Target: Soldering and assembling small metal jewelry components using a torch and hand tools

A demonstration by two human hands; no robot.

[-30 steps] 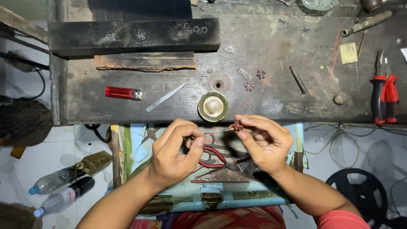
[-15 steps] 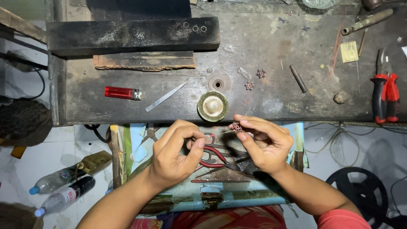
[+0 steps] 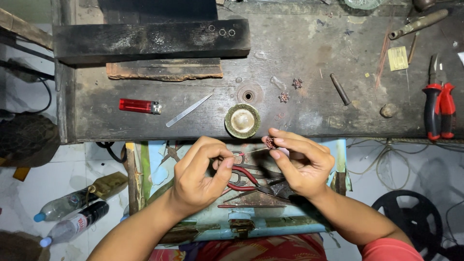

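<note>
My right hand [image 3: 300,162] pinches a small coppery wire flower piece [image 3: 270,143] between thumb and fingertips, just below the bench edge. My left hand [image 3: 199,174] has its fingers curled together, pinching the end of a thin wire [image 3: 251,151] that runs across to that piece. Both hands hover over an open blue box [image 3: 251,223] holding red-handled scissors [image 3: 244,180] and other tools. Two similar small flower pieces [image 3: 290,90] lie on the dark workbench [image 3: 309,111] above.
On the bench: a round brass dish [image 3: 242,120], red lighter [image 3: 139,106], flat metal file [image 3: 188,110], dark wooden block [image 3: 150,39], metal punch [image 3: 340,89], red-handled pliers [image 3: 439,110]. Plastic bottles [image 3: 72,215] lie on the tiled floor at left; a black wheel [image 3: 415,220] at right.
Both hands stay close together with slight finger movement; the right hand has turned the small piece a little. Nothing else moved.
</note>
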